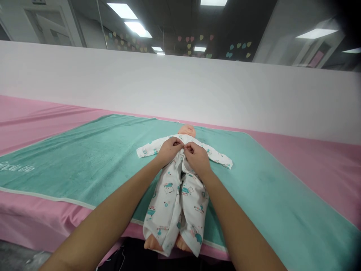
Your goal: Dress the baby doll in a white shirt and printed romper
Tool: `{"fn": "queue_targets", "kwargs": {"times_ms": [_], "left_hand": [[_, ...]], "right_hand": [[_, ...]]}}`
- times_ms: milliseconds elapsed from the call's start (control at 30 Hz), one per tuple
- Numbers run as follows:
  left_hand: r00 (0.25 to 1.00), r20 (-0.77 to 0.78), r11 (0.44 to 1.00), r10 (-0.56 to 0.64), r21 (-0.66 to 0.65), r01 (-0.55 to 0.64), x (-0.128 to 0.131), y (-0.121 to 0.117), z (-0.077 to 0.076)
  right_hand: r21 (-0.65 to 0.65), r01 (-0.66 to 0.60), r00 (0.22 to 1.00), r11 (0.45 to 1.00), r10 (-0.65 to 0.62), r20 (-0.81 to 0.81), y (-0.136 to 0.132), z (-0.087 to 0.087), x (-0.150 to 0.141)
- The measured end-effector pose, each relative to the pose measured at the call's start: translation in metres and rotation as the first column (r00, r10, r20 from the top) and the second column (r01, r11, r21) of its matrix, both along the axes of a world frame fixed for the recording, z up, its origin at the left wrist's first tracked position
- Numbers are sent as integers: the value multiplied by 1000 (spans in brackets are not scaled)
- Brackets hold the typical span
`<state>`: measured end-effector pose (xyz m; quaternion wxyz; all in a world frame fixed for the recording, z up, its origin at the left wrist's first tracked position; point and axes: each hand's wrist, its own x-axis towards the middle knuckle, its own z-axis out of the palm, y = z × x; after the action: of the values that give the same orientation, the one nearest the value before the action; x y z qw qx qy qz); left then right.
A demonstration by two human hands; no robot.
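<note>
"Presently, where is the patterned suit (169,188) lying?"

"Covering the doll (186,130); left hand (169,149) and right hand (197,158) are both pinching its front fabric below the doll's head."

"Technique?"

"Keeping both sides level and slack is, I judge, avoiding puckers."

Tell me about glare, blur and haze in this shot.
Head view: light panels glare white along the top; a blurred dark patch covers the upper right corner; haze pales the teal blanket at right; the outfit's print looks clearer.
</note>
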<state>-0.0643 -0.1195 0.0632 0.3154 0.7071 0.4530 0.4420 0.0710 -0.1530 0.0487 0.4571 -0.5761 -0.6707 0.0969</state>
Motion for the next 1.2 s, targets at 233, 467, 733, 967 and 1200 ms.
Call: {"fn": "queue_targets", "kwargs": {"times_ms": [233, 467, 733, 967, 1200], "left_hand": [[1000, -19, 1000, 9, 18, -9, 0, 1, -2], [1000, -23, 998, 7, 57, -6, 0, 3, -4], [999, -34, 997, 0, 73, 3, 0, 4, -5], [999, -45, 998, -18, 63, 20, -1, 1, -2], [999, -41, 998, -9, 64, 11, 0, 0, -2]], "right_hand": [[1, 7, 1000, 1000, -7, 21, -1, 0, 0], [11, 8, 999, 1000, -8, 53, -1, 0, -1], [14, 12, 997, 1000, -13, 76, -4, 0, -2], [14, 16, 996, 1000, -17, 89, -5, 2, -4], [19, 21, 996, 1000, -23, 90, -6, 1, -4]]}}
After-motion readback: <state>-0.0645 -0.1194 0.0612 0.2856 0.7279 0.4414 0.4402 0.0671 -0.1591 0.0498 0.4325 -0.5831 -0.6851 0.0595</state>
